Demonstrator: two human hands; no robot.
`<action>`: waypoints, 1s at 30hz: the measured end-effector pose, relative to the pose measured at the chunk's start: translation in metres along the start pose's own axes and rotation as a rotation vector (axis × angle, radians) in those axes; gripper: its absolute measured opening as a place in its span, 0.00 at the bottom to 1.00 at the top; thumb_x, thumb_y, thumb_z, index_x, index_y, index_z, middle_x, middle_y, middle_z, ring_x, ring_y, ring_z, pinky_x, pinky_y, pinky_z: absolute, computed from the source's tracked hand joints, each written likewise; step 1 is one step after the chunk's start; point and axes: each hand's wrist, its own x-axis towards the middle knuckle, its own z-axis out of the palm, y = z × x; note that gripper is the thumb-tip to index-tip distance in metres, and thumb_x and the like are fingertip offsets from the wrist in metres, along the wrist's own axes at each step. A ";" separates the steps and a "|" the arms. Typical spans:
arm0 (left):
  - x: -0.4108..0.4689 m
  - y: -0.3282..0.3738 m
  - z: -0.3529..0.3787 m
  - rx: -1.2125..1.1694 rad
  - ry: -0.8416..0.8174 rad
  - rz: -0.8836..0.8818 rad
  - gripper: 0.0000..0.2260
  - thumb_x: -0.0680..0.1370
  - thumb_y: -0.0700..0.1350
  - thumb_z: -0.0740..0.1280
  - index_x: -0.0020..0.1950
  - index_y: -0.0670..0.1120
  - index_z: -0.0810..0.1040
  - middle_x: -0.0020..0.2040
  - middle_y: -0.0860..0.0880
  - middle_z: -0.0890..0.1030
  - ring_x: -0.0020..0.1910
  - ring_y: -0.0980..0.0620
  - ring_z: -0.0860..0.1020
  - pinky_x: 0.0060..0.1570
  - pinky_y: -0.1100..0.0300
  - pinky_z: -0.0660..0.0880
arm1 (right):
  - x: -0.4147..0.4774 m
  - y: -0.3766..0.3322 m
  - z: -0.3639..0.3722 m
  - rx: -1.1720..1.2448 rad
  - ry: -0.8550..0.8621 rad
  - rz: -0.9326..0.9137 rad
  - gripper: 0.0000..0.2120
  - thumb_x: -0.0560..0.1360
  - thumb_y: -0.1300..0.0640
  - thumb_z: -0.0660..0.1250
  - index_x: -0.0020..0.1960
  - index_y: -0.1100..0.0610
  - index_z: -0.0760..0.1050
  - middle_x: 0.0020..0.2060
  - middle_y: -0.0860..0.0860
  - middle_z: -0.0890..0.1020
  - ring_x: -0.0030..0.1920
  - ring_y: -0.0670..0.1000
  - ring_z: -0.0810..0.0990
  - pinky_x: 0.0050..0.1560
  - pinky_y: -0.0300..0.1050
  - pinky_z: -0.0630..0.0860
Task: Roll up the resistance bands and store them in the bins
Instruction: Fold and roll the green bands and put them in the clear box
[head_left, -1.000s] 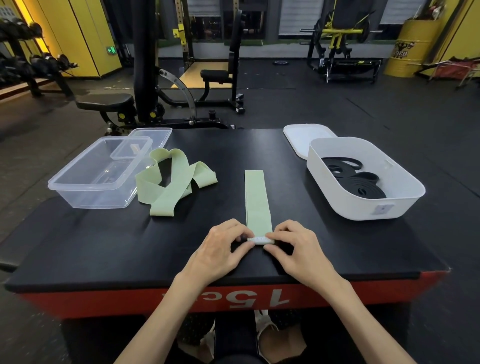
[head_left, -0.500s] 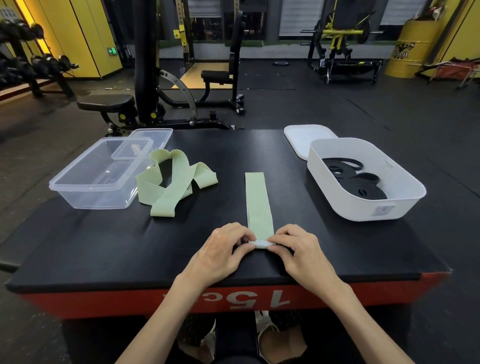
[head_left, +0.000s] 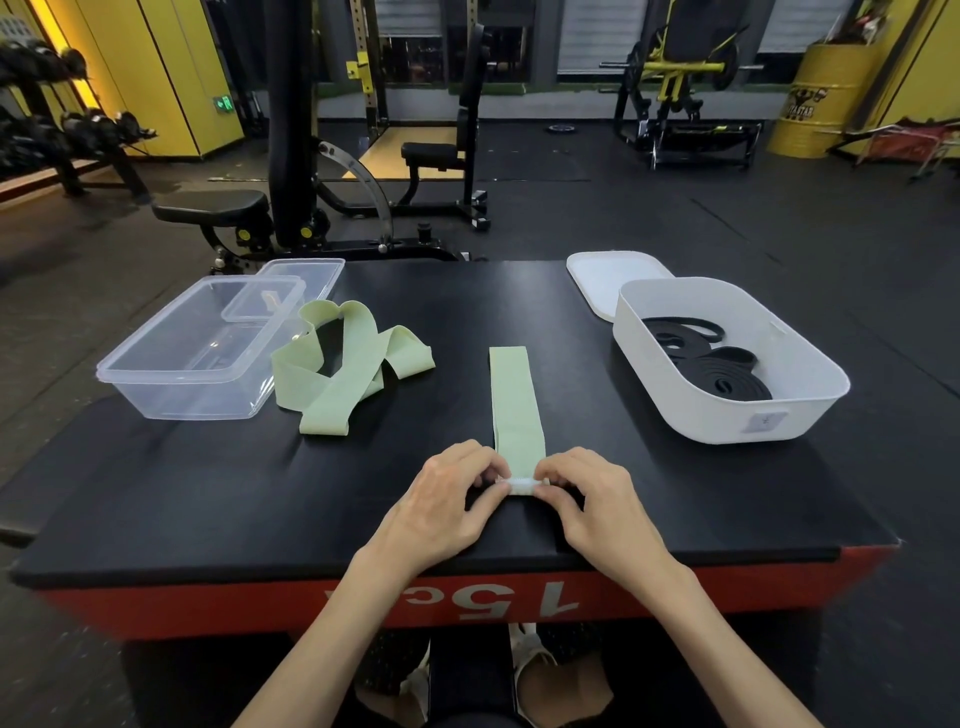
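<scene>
On the platform (head_left: 208, 499), two green bands (head_left: 517, 400), two bins (head_left: 727, 415), both hands' fingers (head_left: 558, 470) pinching one.

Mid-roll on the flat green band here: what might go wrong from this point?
1. The roll at the near end of the flat green band is only just begun; pinched between left hand and right hand, it may slip and unwind.
2. Uneven finger pressure could make it roll crooked.
3. The tangled green band lies against the clear bin and may snag when picked up.
</scene>
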 end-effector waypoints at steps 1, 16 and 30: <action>0.000 0.000 0.000 0.002 0.002 0.001 0.02 0.77 0.48 0.66 0.47 0.50 0.76 0.40 0.56 0.74 0.40 0.58 0.72 0.42 0.68 0.70 | 0.000 0.000 0.000 0.000 0.007 -0.008 0.03 0.73 0.61 0.71 0.45 0.55 0.79 0.37 0.44 0.76 0.40 0.44 0.75 0.43 0.41 0.74; -0.001 -0.003 -0.001 0.000 -0.025 -0.029 0.04 0.76 0.45 0.68 0.51 0.49 0.77 0.45 0.58 0.74 0.42 0.58 0.73 0.46 0.72 0.68 | 0.003 0.006 0.002 0.031 -0.001 0.009 0.06 0.71 0.63 0.73 0.48 0.57 0.84 0.40 0.46 0.80 0.42 0.45 0.78 0.45 0.40 0.75; -0.003 0.001 -0.004 -0.009 -0.040 0.012 0.05 0.76 0.45 0.68 0.51 0.48 0.77 0.41 0.58 0.74 0.40 0.58 0.72 0.45 0.72 0.68 | -0.001 0.005 -0.001 0.031 -0.013 -0.018 0.05 0.72 0.59 0.71 0.47 0.56 0.84 0.40 0.45 0.78 0.43 0.45 0.77 0.45 0.36 0.74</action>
